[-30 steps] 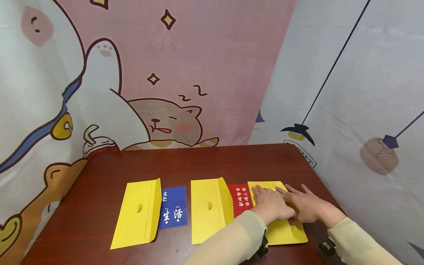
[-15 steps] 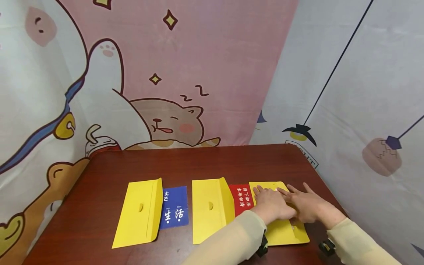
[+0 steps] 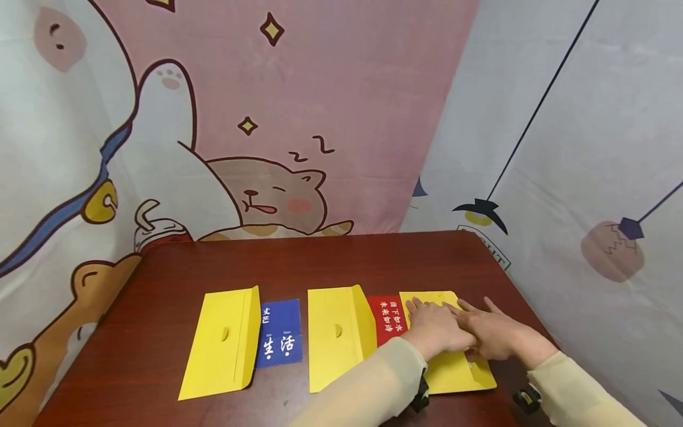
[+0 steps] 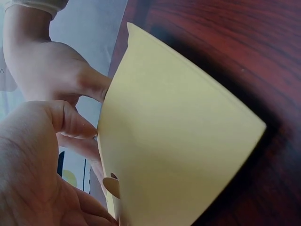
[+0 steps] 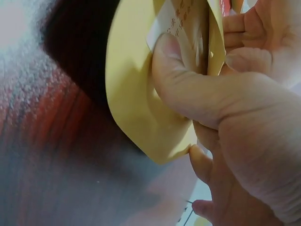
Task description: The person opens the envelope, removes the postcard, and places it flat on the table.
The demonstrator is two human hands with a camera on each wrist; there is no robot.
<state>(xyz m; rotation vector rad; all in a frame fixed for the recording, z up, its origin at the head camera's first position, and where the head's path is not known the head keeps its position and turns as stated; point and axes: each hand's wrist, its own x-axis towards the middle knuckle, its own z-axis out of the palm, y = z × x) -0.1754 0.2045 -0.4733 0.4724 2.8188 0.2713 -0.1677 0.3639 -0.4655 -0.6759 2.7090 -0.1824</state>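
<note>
A yellow envelope (image 3: 453, 379) lies at the right of the table, flap unfolded to the right. My left hand (image 3: 434, 329) rests on it, fingers laid flat and mostly straight; in the left wrist view the left thumb (image 4: 77, 127) touches the envelope's edge. My right hand (image 3: 493, 335) stretches over the flap, fingers straight and spread. In the right wrist view, the right thumb (image 5: 171, 70) presses down at the envelope's mouth, on a white card (image 5: 164, 23) with reddish writing. Most of that card is hidden inside.
Left of the hands, a second yellow envelope (image 3: 331, 338) has a red card (image 3: 388, 317) beside its flap. Farther left lie another yellow envelope (image 3: 219, 344) and a blue card (image 3: 280, 332). The dark red wooden table (image 3: 299, 258) meets patterned cloth (image 3: 373, 118) behind.
Both hands stay in place on the right envelope, with barely any finger movement. The whole head view shifts slightly; envelopes and cards keep their places.
</note>
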